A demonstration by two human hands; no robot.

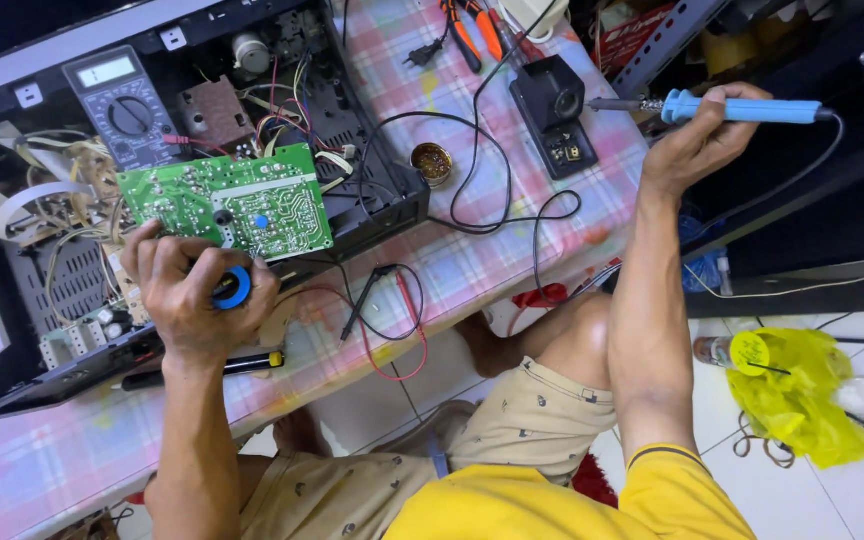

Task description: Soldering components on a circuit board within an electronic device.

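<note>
Hands (197, 295) first: there are two, both the person's own. The left hand is at the near left, fingers curled shut around a blue spool (235, 287) with a dark centre, holding it just below the near edge of the green circuit board (227, 205). The right hand (700, 140) is at the far right, well apart from the left, its fingers closed around the blue handle of one soldering iron (742, 108); the metal tip points left toward the black iron stand (555, 115), which stands on the checked tablecloth (472, 270).

One circuit board shows, lying solder side up, tilted over the open black chassis (372, 200) at the far left. Inside the chassis, just left of the board, lies one grey multimeter (120, 105) with a round dial. Two probe leads, one red and one black (382, 300), trail over the cloth near the table's edge. One small round tin (432, 162) sits between the chassis and the stand. Orange-handled pliers (472, 35) lie at the far edge; I count two pairs, though they overlap. One dark, yellow-banded tool (242, 364) lies under the left wrist. On the tiled floor at the right sits one yellow plastic bag (802, 390).
</note>
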